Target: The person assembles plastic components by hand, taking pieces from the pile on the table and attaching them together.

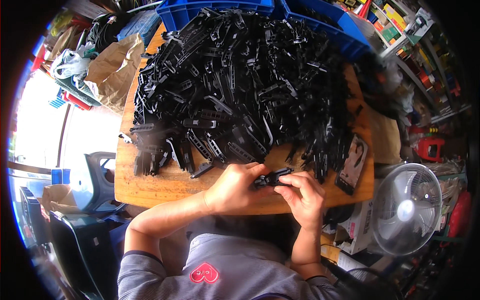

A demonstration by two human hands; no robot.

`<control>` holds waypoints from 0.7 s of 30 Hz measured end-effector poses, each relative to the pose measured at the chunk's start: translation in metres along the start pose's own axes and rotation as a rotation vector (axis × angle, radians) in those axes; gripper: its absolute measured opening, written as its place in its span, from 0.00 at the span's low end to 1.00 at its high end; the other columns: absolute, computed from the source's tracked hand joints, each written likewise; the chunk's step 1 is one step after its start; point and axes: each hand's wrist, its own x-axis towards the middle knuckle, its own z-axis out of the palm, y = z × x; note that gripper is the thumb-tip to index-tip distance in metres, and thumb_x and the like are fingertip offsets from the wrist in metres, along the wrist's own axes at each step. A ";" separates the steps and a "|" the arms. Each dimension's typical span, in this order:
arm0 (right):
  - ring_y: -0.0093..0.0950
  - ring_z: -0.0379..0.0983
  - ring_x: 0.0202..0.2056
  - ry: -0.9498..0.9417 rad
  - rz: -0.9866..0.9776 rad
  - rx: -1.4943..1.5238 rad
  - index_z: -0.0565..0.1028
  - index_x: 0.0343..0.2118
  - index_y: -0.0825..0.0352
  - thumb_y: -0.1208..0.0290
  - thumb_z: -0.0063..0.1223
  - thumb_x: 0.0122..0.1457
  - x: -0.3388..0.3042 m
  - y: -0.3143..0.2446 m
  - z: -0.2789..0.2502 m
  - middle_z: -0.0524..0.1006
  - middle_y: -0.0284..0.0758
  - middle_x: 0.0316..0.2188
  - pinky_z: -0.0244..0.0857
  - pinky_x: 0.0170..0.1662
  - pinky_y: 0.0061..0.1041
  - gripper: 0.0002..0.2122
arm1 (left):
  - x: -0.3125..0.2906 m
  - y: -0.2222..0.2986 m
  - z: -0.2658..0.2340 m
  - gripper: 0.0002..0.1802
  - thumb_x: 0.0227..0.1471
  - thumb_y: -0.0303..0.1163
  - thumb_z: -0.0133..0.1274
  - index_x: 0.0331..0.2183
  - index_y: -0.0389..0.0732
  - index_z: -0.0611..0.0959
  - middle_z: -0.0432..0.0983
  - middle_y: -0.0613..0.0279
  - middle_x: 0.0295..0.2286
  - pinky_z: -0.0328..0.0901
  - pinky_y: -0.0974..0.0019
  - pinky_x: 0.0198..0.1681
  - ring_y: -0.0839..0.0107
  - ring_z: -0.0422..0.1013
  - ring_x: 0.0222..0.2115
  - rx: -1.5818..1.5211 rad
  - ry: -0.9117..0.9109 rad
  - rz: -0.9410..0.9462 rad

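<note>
Between my two hands, just above the table's near edge, is a black plastic part point(272, 178), slim and ribbed. My left hand point(236, 184) is closed around one end of it, fingers curled. Thumb and fingertips of my right hand point(303, 196) pinch its other end from the right. Part of the piece is hidden behind my fingers. Beyond my hands rises a large heap of similar black plastic parts point(220, 85), long and ladder-ribbed, lying at all angles. A few loose ones, such as one black part point(202, 170), lie at the heap's near edge.
The wooden table point(150, 189) has a curved near edge. A phone point(352, 165) lies on its right side. Blue crates point(215, 6) stand behind the heap. A white fan point(407, 210) is at the right, a brown paper bag point(114, 67) and a plastic chair point(94, 182) at the left.
</note>
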 end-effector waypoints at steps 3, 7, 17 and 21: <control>0.30 0.73 0.31 0.063 0.016 -0.008 0.74 0.34 0.70 0.76 0.64 0.41 0.000 0.000 0.003 0.74 0.37 0.29 0.66 0.32 0.24 0.15 | -0.001 0.002 -0.002 0.17 0.42 0.32 0.59 0.33 0.33 0.76 0.73 0.47 0.26 0.67 0.59 0.29 0.50 0.72 0.28 -0.029 -0.013 -0.026; 0.26 0.72 0.32 0.052 0.158 0.231 0.71 0.38 0.70 0.69 0.66 0.42 -0.005 0.007 0.002 0.73 0.36 0.33 0.67 0.34 0.23 0.21 | -0.004 0.003 0.002 0.16 0.40 0.30 0.59 0.33 0.33 0.76 0.73 0.47 0.26 0.67 0.59 0.29 0.51 0.72 0.28 -0.032 -0.042 0.037; 0.25 0.70 0.26 0.022 0.063 0.280 0.72 0.30 0.69 0.69 0.68 0.40 -0.003 0.013 0.001 0.72 0.35 0.26 0.64 0.29 0.21 0.17 | -0.003 0.000 0.005 0.15 0.39 0.30 0.60 0.32 0.35 0.76 0.74 0.49 0.26 0.67 0.60 0.29 0.52 0.73 0.27 -0.137 -0.029 0.070; 0.24 0.68 0.26 0.040 -0.013 0.262 0.73 0.30 0.69 0.68 0.68 0.39 -0.001 0.012 0.003 0.72 0.34 0.25 0.63 0.30 0.20 0.17 | -0.005 0.001 -0.002 0.16 0.40 0.32 0.61 0.31 0.34 0.76 0.74 0.49 0.26 0.67 0.60 0.29 0.53 0.73 0.28 -0.146 -0.066 0.041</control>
